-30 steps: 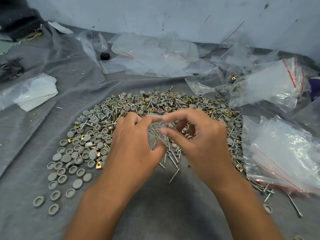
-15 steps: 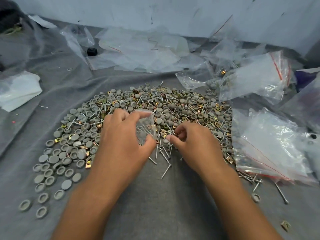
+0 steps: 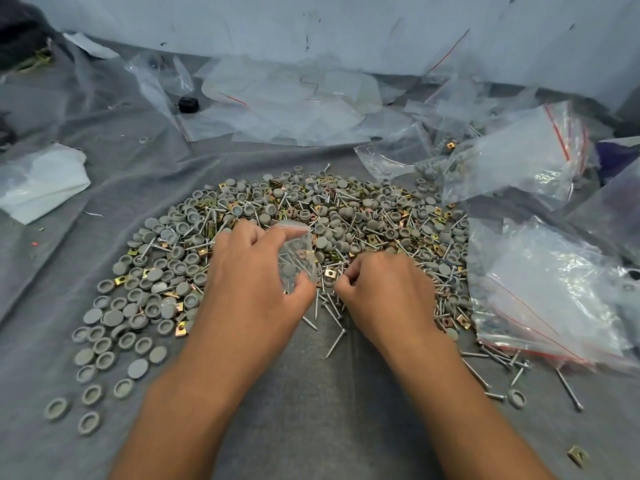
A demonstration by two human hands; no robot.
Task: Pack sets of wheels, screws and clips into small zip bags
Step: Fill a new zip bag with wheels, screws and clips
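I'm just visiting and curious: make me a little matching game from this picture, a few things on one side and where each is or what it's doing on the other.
Things:
1. small zip bag
2. right hand
3. black block
4. lone brass clip

Places or states:
A. far left, among clear plastic
B. held up by the left hand
C. near right corner, alone on the cloth
D. curled over the screws

Pairs: 1-B, 2-D, 3-A, 4-C
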